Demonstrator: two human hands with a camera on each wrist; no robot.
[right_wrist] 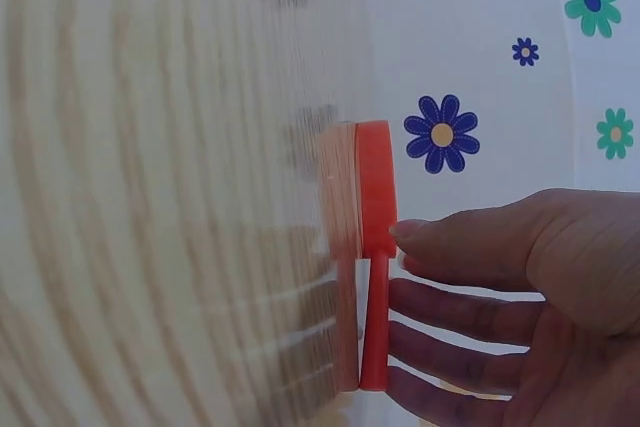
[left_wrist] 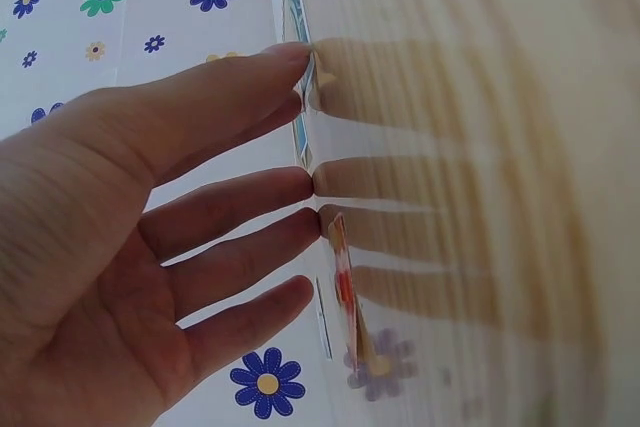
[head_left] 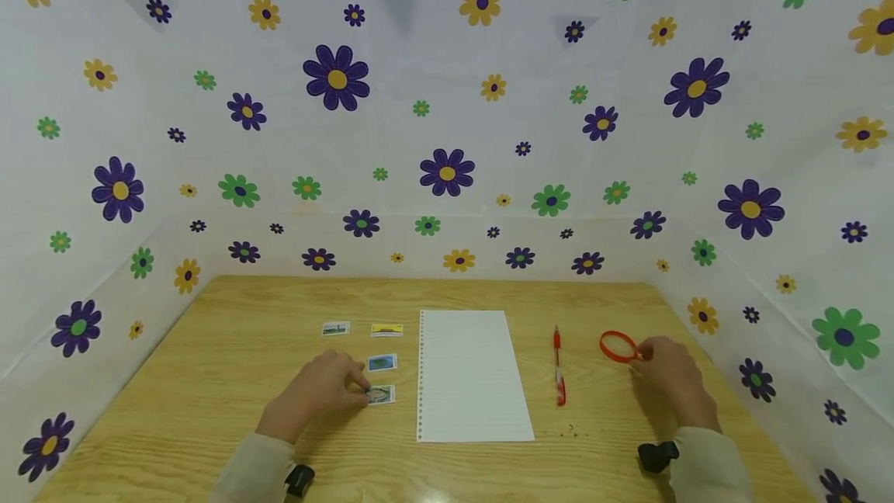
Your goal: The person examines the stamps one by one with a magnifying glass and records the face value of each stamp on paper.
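My left hand (head_left: 317,390) rests low over the table, thumb and index fingertips touching the left edge of a greyish postage stamp (head_left: 382,394) that lies flat. Just above that one is a blue stamp (head_left: 382,362), close to the other fingertips. Farther back lie a yellow stamp (head_left: 387,329) and a pale stamp (head_left: 336,328). On the right, my right hand (head_left: 670,371) pinches the handle of a red magnifying glass (head_left: 604,348) near its ring. The right wrist view shows the magnifying glass (right_wrist: 376,187) edge-on at the tabletop, fingertips along its handle.
A lined sheet of paper (head_left: 471,379) with punched holes lies between the hands. Right of it is a red pen (head_left: 557,363), with small dark crumbs (head_left: 571,431) nearby. Flower-print sheets (head_left: 447,123) enclose the wooden table (head_left: 230,348) at the back and sides.
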